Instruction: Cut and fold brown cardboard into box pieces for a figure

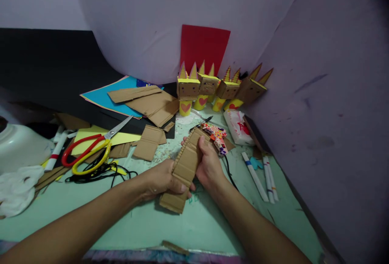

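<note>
A long, creased strip of brown cardboard is held in both hands above the table, tilted with its far end to the right. My left hand is closed around its lower left part, thumb on top and fingertips showing beneath. Gripping the upper right edge is my right hand, its thumb pressed on the cardboard and the other fingers mostly hidden behind it. Just beyond the right hand lies a hot glue gun wrapped in flower-patterned covering, with a black cord running toward me. A smaller cardboard piece rests to the left.
Red-and-yellow-handled scissors lie left beside tangled black cord. Several cardboard figures with pointed ears stand at the back. White markers and a tissue pack are on the right. A white jug stands far left.
</note>
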Demonstrator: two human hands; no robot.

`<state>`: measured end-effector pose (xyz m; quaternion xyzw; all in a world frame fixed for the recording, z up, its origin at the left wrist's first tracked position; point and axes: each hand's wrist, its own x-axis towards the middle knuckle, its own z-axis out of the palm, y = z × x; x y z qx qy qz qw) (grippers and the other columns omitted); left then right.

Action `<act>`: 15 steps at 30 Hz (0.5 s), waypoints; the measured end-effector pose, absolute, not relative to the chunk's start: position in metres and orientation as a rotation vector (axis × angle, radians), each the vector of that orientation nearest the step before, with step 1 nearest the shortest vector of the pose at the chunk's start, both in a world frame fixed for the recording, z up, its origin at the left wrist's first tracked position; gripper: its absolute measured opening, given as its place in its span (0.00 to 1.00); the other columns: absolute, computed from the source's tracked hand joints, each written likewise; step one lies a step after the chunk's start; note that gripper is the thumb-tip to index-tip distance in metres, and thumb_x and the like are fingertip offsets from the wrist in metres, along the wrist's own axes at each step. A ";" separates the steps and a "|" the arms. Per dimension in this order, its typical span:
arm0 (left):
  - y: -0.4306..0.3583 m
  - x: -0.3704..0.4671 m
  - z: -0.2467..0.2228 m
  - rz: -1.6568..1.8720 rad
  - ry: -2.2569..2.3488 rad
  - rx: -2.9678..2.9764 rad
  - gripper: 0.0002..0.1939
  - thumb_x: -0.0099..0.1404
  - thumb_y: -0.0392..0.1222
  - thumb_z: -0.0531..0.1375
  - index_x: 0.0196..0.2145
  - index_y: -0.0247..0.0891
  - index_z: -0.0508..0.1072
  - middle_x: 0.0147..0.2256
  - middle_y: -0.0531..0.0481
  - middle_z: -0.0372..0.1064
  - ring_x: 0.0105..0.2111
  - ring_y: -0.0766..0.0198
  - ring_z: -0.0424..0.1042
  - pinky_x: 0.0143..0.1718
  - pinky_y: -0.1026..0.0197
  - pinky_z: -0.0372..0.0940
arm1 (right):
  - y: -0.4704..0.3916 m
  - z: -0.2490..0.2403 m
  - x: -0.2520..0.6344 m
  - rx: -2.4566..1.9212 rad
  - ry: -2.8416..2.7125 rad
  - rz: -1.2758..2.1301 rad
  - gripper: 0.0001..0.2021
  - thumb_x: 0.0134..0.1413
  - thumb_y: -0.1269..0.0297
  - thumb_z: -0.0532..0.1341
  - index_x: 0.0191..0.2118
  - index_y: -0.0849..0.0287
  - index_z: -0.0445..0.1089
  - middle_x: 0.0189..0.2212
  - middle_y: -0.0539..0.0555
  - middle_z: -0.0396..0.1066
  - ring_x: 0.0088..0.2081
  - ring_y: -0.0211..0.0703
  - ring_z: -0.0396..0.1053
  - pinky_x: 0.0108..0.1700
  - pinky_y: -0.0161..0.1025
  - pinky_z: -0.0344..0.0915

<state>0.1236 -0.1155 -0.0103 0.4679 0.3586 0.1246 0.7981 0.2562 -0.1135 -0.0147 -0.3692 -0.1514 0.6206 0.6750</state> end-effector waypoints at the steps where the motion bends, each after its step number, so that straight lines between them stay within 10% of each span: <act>1: -0.116 0.124 -0.011 0.275 0.759 0.948 0.16 0.39 0.33 0.65 0.30 0.31 0.72 0.29 0.44 0.74 0.27 0.60 0.72 0.29 0.61 0.65 | -0.112 -0.017 0.258 -0.847 -0.295 1.429 0.11 0.49 0.56 0.62 0.33 0.59 0.69 0.23 0.50 0.74 0.27 0.42 0.71 0.34 0.40 0.69; 15: -0.124 0.126 -0.008 0.252 0.797 0.894 0.16 0.40 0.33 0.63 0.30 0.31 0.68 0.27 0.43 0.74 0.24 0.60 0.71 0.26 0.59 0.65 | -0.113 -0.013 0.263 -0.708 -0.340 1.604 0.12 0.47 0.64 0.63 0.40 0.60 0.68 0.29 0.53 0.76 0.31 0.42 0.74 0.37 0.40 0.70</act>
